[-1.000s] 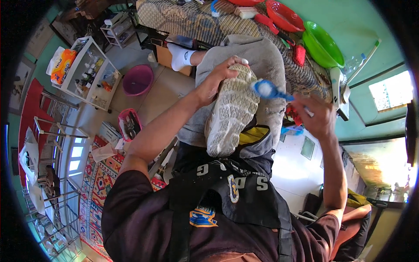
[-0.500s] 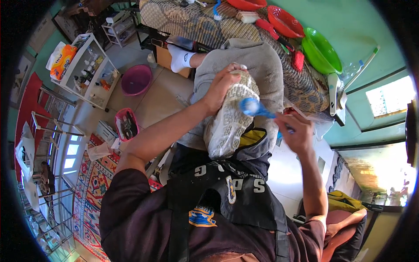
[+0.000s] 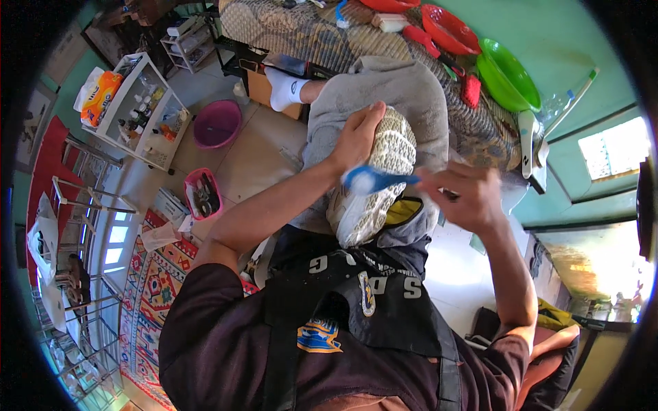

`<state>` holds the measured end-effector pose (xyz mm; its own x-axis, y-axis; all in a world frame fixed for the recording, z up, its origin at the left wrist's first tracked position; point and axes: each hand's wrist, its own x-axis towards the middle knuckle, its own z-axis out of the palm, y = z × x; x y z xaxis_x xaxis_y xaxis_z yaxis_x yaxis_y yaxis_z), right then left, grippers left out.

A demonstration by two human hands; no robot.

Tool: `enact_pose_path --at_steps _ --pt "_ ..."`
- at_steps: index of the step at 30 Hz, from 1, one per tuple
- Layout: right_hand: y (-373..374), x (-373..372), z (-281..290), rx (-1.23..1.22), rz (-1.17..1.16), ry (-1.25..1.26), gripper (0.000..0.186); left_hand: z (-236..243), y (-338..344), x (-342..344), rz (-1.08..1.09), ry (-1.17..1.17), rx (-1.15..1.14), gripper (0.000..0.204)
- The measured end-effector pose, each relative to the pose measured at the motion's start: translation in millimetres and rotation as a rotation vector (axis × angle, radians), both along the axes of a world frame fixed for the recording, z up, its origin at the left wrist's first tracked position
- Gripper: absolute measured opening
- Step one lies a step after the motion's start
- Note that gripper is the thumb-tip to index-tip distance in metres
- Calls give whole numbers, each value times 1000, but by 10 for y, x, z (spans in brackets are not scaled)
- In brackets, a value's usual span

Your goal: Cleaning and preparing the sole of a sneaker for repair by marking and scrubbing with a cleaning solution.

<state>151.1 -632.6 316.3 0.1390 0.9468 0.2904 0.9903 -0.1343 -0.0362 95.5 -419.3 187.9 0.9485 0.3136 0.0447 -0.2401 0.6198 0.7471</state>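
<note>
A pale shoe (image 3: 392, 145) rests on my lap with its patterned, whitish sole facing up. Some yellow shows beside its lower end. My left hand (image 3: 356, 139) grips the shoe along its left side near the upper end, its fingers largely hidden behind it. In my right hand (image 3: 469, 195) is a blue brush (image 3: 397, 180) with pale bristles, slightly smeared by motion. Its head reaches across the sole to the left edge, close to my left wrist; contact is hard to tell. A grey towel (image 3: 391, 85) covers my legs under the shoe.
On the patterned couch ahead are a red bowl (image 3: 449, 31), a green basin (image 3: 507, 77) and a red brush (image 3: 471, 91). A purple basin (image 3: 216, 125) and a pink basket (image 3: 207, 215) stand on the left floor, near a white shelf cart (image 3: 126, 96). Someone's arm (image 3: 556, 340) shows at lower right.
The brush head has swept left and slightly down across the sole. My right hand has come a little lower. My left hand's fingers have shifted from over the shoe's upper end to its side.
</note>
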Motion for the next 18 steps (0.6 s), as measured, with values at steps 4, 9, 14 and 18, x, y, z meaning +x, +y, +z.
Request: enact_pose_path --at_steps 4,9,14,18 --pt "206 63 125 329 -313 138 14 -28 58 -18 -61 -4 20 41" --pt "-64 72 -286 -90 97 35 14 -100 328 -6 -211 86 -176 57" --pt "-238 200 -688 137 -202 93 11 -165 398 11 -279 76 -181 57" --pt "-208 182 -607 140 -193 212 8 -157 422 2 -357 52 -216 50"
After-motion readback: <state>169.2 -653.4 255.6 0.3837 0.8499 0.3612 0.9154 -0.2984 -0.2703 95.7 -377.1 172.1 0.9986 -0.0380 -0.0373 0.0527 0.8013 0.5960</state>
